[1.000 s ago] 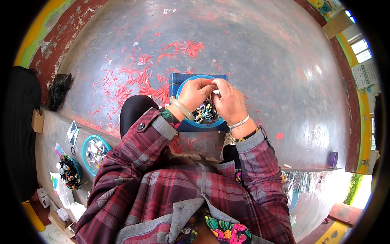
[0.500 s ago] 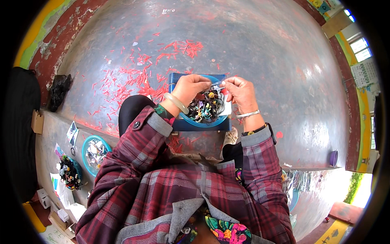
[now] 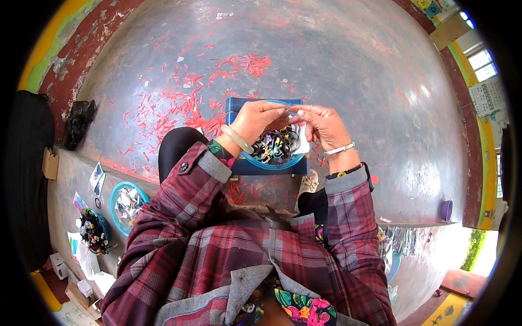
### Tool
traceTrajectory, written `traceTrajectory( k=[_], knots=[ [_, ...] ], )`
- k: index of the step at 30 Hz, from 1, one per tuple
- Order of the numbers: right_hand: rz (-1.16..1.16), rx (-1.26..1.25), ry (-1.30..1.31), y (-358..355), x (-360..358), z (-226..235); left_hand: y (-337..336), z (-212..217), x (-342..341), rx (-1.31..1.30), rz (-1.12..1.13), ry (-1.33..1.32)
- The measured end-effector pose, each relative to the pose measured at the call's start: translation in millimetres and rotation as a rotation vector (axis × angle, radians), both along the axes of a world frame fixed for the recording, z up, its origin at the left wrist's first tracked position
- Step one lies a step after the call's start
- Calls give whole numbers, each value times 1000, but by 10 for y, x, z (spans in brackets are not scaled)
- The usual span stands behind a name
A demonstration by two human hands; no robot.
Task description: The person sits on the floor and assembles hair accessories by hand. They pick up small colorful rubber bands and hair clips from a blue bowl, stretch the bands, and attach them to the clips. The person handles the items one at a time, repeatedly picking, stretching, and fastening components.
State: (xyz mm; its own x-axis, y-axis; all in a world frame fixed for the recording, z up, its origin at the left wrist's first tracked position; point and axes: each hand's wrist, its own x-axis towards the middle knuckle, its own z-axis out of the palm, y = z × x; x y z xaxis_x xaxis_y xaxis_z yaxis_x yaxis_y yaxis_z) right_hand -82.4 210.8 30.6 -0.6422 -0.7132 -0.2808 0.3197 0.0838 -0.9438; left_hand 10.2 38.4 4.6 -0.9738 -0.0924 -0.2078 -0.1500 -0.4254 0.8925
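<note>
Above a blue round basin (image 3: 283, 164), my left hand (image 3: 256, 121) and my right hand (image 3: 325, 128) meet at the fingertips. Both pinch a small clear plastic piece (image 3: 292, 112), mostly hidden by the fingers; its exact kind cannot be made out. Inside the basin lies a heap of black hair ties (image 3: 274, 148) with small coloured ornaments. A white card or packet (image 3: 303, 140) sticks up at the basin's right side, beside my right hand. The basin stands on a blue stool (image 3: 235, 105) between my knees.
Red scraps (image 3: 185, 103) litter the grey floor ahead and left. At my left stand a turquoise basin (image 3: 113, 209) of small packets and a container of dark hair ties (image 3: 93, 231). A black plastic bag (image 3: 80, 124) lies by the wall. A purple bucket (image 3: 446, 211) stands far right.
My right hand has turned and its fingers have moved over toward the left fingertips. The clear plastic piece, earlier stretched between the hands, is now mostly covered.
</note>
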Motion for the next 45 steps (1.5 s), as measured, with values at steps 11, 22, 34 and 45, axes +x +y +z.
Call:
traceTrajectory(
  k=[11,22,34,45],
  knots=[
    [-27,24,-25,7,-28,-28,-12,-53,-13,43,8,12],
    [24,16,-23,14,-31,-15,-1,-17,-8,-24,9,17],
    [-3,27,-42,-11,-1,38,-4,-61,-15,14,57,27],
    [-167,132,518,-98,57,-115,-22,-119,-48,141,155,-63]
  ],
)
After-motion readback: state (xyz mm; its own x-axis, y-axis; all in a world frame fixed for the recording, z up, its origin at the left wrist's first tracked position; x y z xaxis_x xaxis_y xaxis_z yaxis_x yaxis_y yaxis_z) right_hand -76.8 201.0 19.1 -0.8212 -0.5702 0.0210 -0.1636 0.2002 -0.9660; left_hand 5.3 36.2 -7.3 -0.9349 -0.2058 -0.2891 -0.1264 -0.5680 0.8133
